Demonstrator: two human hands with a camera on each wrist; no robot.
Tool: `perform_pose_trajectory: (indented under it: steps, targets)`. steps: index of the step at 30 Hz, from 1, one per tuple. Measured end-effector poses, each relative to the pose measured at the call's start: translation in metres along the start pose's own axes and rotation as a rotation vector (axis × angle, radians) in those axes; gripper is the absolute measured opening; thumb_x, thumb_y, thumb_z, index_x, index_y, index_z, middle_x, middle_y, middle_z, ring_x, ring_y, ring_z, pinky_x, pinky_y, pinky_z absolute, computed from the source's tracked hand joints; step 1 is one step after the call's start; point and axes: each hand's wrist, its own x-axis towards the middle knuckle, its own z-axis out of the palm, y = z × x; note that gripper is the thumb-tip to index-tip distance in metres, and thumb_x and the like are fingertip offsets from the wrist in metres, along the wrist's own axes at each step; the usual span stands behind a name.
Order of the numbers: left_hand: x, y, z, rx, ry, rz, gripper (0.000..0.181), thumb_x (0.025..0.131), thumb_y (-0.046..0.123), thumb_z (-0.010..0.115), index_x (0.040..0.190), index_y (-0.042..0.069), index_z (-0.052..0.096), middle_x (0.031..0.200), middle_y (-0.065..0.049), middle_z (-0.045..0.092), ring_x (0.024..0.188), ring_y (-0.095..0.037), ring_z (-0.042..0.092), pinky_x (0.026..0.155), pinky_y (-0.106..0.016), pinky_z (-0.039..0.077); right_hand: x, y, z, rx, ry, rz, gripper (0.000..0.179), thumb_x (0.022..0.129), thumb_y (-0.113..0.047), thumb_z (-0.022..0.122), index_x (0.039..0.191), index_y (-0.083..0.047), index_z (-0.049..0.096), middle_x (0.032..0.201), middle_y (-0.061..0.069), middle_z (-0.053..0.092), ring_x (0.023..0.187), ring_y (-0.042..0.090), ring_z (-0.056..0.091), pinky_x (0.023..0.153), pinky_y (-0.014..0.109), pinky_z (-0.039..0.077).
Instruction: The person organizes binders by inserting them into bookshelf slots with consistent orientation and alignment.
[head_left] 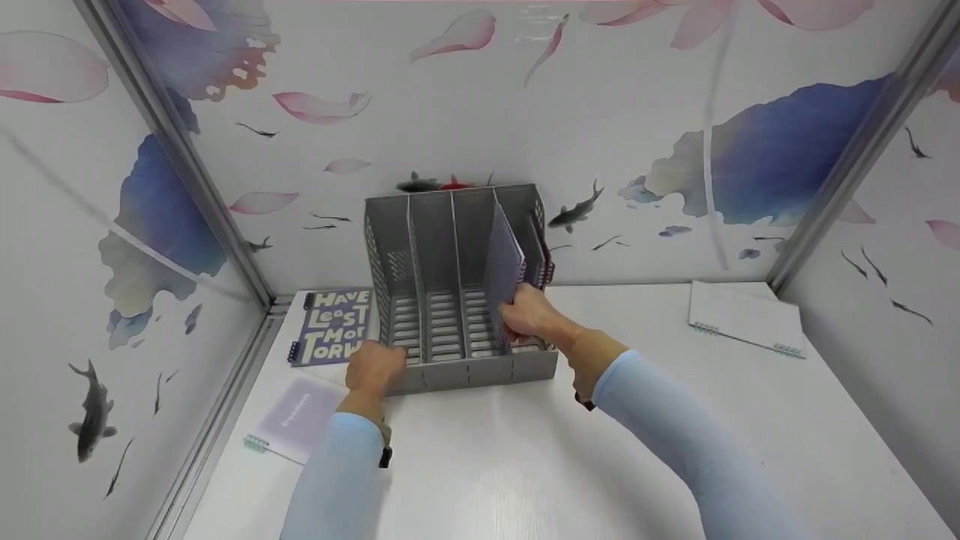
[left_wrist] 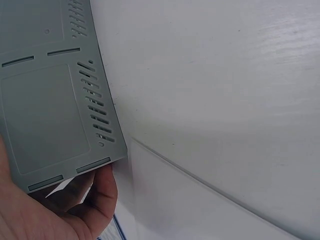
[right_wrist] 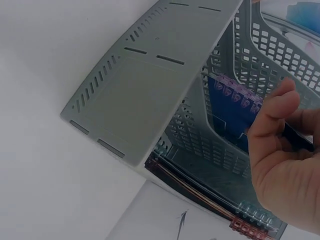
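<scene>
A grey four-slot file organizer (head_left: 491, 370) stands on the table. My left hand (head_left: 376, 367) grips its front left corner; in the left wrist view, the left hand's curled fingers (left_wrist: 104, 197) are at the edge of the organizer's wall. My right hand (head_left: 534, 311) pinches a spiral notebook (head_left: 504, 259), which stands upright, partly inside the organizer towards the right. Its cover looks lavender in the head view, while a dark blue side (right_wrist: 227, 110) shows in the right wrist view. I cannot tell which side of the divider it is on. Other spiral notebooks (right_wrist: 200, 187) stand in the rightmost slot.
Left of the organizer lies a purple lettered notebook (head_left: 330, 326), with a lilac "freedom" notebook (head_left: 300, 416) nearer. A white spiral notebook (head_left: 746, 319) lies at the back right. Patterned walls (head_left: 622, 120) enclose the white table (head_left: 525, 472) at the back and sides.
</scene>
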Motion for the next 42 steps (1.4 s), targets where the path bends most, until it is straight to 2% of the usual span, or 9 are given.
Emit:
perform_pose_trajectory:
  steps: [6, 10, 15, 19, 22, 26, 33, 38, 42]
  targets:
    - [-0.002, 0.000, 0.001, 0.008, -0.004, 0.009, 0.052, 0.103, 0.039, 0.060, 0.133, -0.002, 0.073, 0.120, -0.021, 0.080, 0.098, -0.035, 0.074, 0.087, -0.055, 0.062, 0.009, 0.008, 0.008, 0.026, 0.014, 0.064, 0.020, 0.105, -0.012, 0.051, 0.097, -0.003, 0.067, 0.059, -0.002, 0.063, 0.052, 0.010, 0.063, 0.053, 0.026, 0.056]
    - [-0.003, 0.001, 0.000, 0.002, 0.005, 0.008, 0.052, 0.103, 0.039, 0.060, 0.133, -0.002, 0.073, 0.123, -0.022, 0.080, 0.105, -0.038, 0.076, 0.091, -0.057, 0.062, 0.013, 0.013, 0.012, 0.046, 0.047, 0.078, 0.031, 0.106, -0.015, 0.047, 0.102, 0.003, 0.072, 0.062, 0.001, 0.065, 0.054, 0.012, 0.065, 0.051, 0.024, 0.053]
    - [-0.002, 0.002, 0.000, 0.004, 0.010, -0.001, 0.050, 0.103, 0.038, 0.062, 0.130, -0.002, 0.074, 0.119, -0.022, 0.080, 0.100, -0.035, 0.074, 0.087, -0.054, 0.061, 0.018, 0.018, 0.020, -0.067, 0.150, 0.049, 0.038, 0.111, -0.021, 0.044, 0.097, 0.000, 0.072, 0.064, 0.004, 0.068, 0.052, 0.016, 0.069, 0.043, 0.021, 0.047]
    - [-0.002, 0.001, 0.001, 0.000, 0.013, -0.004, 0.049, 0.103, 0.037, 0.061, 0.129, -0.002, 0.074, 0.120, -0.022, 0.080, 0.100, -0.035, 0.074, 0.088, -0.054, 0.060, 0.024, 0.028, 0.026, -0.148, 0.210, -0.024, 0.036, 0.110, -0.020, 0.046, 0.096, 0.000, 0.073, 0.073, 0.010, 0.074, 0.057, 0.019, 0.069, 0.050, 0.030, 0.054]
    - [-0.002, 0.001, 0.002, -0.009, 0.015, -0.006, 0.046, 0.103, 0.037, 0.062, 0.126, 0.000, 0.074, 0.118, -0.020, 0.080, 0.097, -0.033, 0.072, 0.086, -0.052, 0.059, 0.059, 0.067, 0.039, -0.162, 0.263, -0.100, 0.038, 0.107, -0.023, 0.047, 0.094, 0.000, 0.074, 0.082, 0.014, 0.076, 0.067, 0.024, 0.070, 0.062, 0.042, 0.060]
    - [-0.003, 0.002, 0.003, -0.014, 0.017, -0.008, 0.040, 0.103, 0.036, 0.063, 0.119, 0.002, 0.076, 0.109, -0.015, 0.080, 0.091, -0.029, 0.068, 0.079, -0.047, 0.055, 0.090, 0.094, 0.054, -0.197, 0.329, -0.084, 0.036, 0.104, -0.024, 0.049, 0.087, -0.004, 0.073, 0.084, 0.015, 0.076, 0.073, 0.028, 0.068, 0.071, 0.056, 0.061]
    - [-0.004, 0.004, 0.002, -0.007, 0.025, 0.020, 0.042, 0.102, 0.037, 0.062, 0.114, 0.001, 0.077, 0.104, -0.016, 0.081, 0.085, -0.029, 0.069, 0.076, -0.048, 0.057, 0.040, 0.039, 0.048, -0.298, 0.344, 0.002, 0.037, 0.107, -0.022, 0.049, 0.097, 0.005, 0.073, 0.097, 0.025, 0.078, 0.089, 0.040, 0.077, 0.084, 0.061, 0.064]
    - [-0.002, 0.002, 0.003, 0.013, 0.022, 0.015, 0.051, 0.103, 0.039, 0.061, 0.129, -0.003, 0.075, 0.119, -0.022, 0.082, 0.097, -0.033, 0.075, 0.088, -0.054, 0.062, 0.033, 0.035, 0.048, -0.548, 0.350, 0.003, 0.042, 0.108, -0.035, 0.052, 0.096, 0.000, 0.072, 0.097, 0.023, 0.081, 0.094, 0.043, 0.081, 0.081, 0.061, 0.065]
    - [0.000, 0.000, 0.002, 0.014, 0.017, 0.009, 0.051, 0.104, 0.038, 0.061, 0.130, -0.003, 0.074, 0.123, -0.023, 0.081, 0.103, -0.036, 0.075, 0.094, -0.056, 0.061, 0.033, 0.034, 0.047, -0.551, 0.318, -0.007, 0.039, 0.107, -0.036, 0.058, 0.082, -0.008, 0.069, 0.086, 0.014, 0.078, 0.080, 0.030, 0.073, 0.079, 0.058, 0.065]
